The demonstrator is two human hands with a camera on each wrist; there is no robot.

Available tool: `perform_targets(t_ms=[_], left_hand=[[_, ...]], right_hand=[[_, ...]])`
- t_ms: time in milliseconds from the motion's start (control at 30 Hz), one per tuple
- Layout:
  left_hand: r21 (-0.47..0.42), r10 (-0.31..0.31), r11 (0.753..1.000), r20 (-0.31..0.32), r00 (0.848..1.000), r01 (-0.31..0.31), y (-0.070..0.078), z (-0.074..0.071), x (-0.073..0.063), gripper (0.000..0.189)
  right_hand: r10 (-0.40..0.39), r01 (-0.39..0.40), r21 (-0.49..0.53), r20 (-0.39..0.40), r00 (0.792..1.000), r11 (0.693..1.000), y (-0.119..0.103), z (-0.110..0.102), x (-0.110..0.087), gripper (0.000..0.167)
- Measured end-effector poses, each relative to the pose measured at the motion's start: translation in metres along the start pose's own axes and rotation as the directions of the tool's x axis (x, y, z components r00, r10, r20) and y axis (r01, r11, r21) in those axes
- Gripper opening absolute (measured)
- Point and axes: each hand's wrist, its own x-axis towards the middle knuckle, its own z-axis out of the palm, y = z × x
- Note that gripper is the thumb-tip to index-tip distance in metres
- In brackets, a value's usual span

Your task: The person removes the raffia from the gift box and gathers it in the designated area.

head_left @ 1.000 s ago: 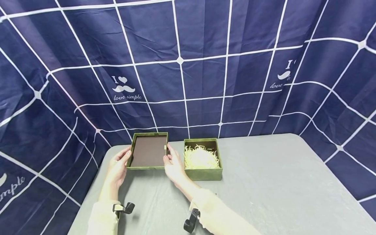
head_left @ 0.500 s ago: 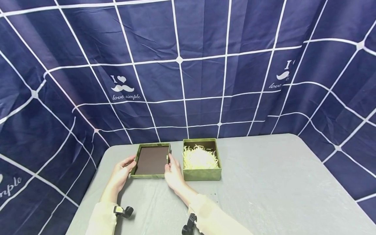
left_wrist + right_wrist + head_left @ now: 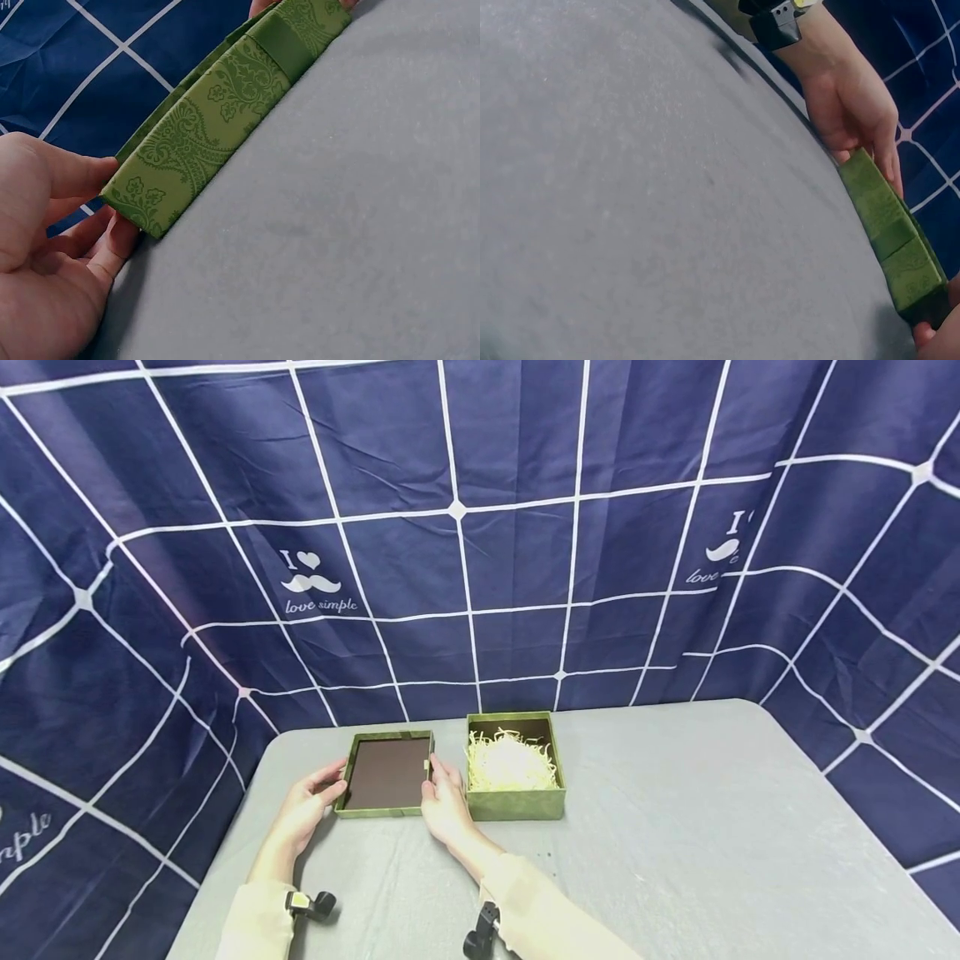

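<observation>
A shallow green box lid (image 3: 388,775) with a dark brown inside lies hollow side up at the table's back left. My left hand (image 3: 303,806) grips its left edge, and my right hand (image 3: 447,802) holds the right edge. In the left wrist view, the lid's patterned front wall (image 3: 199,127) has a plain green band across it, and the left thumb and fingers pinch one corner. Only a few fingertips of the right hand show in the right wrist view, at the near end of the lid (image 3: 900,259).
Just right of the lid stands a deeper green box (image 3: 517,805), filled with pale yellow shredded paper (image 3: 513,764). The grey table (image 3: 675,827) ends at a dark blue curtain (image 3: 517,568) with white lines, behind and at both sides.
Both hands have brought the lid down and slightly right, from a raised, tilted position to lying flatter at the table. The box of shredded paper has stayed in place.
</observation>
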Motion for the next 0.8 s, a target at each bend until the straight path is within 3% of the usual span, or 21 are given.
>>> perform_targets(t_ms=[233, 433, 633, 800], left_hand=[[0.019, -0.017, 1.000, -0.008, 1.000, 0.017, 0.002, 0.001, 0.001, 0.054], [-0.026, -0.037, 0.999, -0.039, 0.999, 0.036, 0.009, 0.001, 0.003, 0.051], [-0.017, -0.066, 0.998, -0.131, 0.989, 0.065, 0.027, 0.007, 0.002, 0.048], [-0.030, 0.003, 1.000, -0.241, 0.970, -0.011, 0.047, 0.018, -0.001, 0.045]], right_hand=[[-0.011, 0.010, -0.080, -0.006, 1.000, 0.997, 0.002, 0.001, 0.001, 0.054], [-0.033, 0.032, -0.175, -0.006, 0.999, 0.984, -0.006, 0.000, -0.006, 0.057], [0.003, 0.014, -0.203, 0.085, 0.996, 0.979, -0.034, -0.008, -0.013, 0.069], [-0.005, 0.047, -0.216, 0.192, 0.981, 0.975, -0.061, -0.025, -0.018, 0.068]])
